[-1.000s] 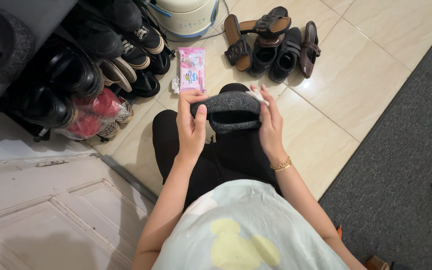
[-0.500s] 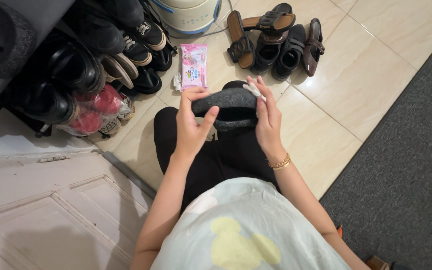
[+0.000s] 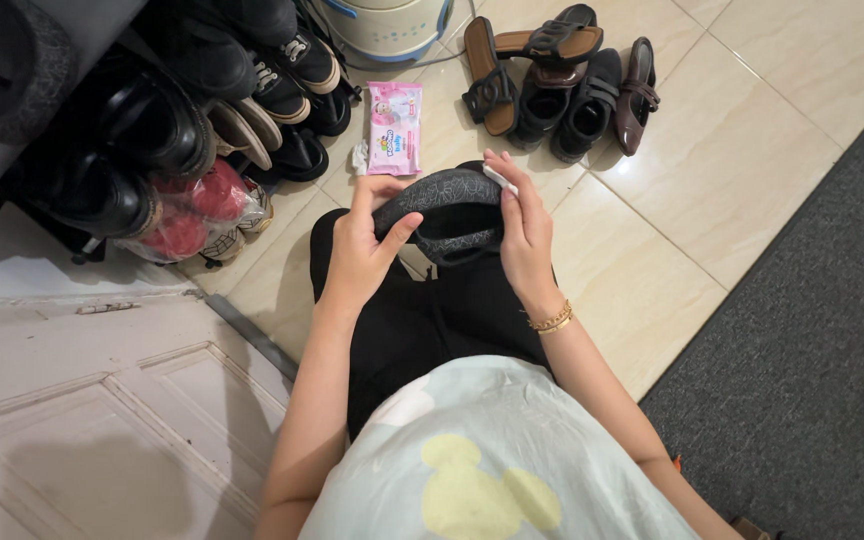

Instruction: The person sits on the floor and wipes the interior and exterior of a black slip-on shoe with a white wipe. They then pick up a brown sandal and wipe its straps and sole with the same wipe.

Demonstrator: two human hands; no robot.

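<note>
We sit on the pale tiled floor (image 3: 712, 170) with a dark grey, textured, soft-looking shoe (image 3: 442, 205) held over our black-trousered lap. Our left hand (image 3: 362, 250) is closed around its near end, thumb laid across the top, which steadies it sideways for handling. Our right hand (image 3: 524, 230) cups the other end, fingers curled against the shoe, and pinches a small white scrap (image 3: 500, 178), likely a wipe, at the fingertips; it is too small to be sure. Just beyond the shoe lies a flat pink packet of wipes (image 3: 394, 128), within easy reach. A row of brown and black sandals (image 3: 552, 85) stands farther out, and a crowded rack of dark shoes (image 3: 152, 120) sits to the left, beside a white panelled door (image 3: 82, 420). A grey carpet (image 3: 812, 330) edges the tiles at right.
</note>
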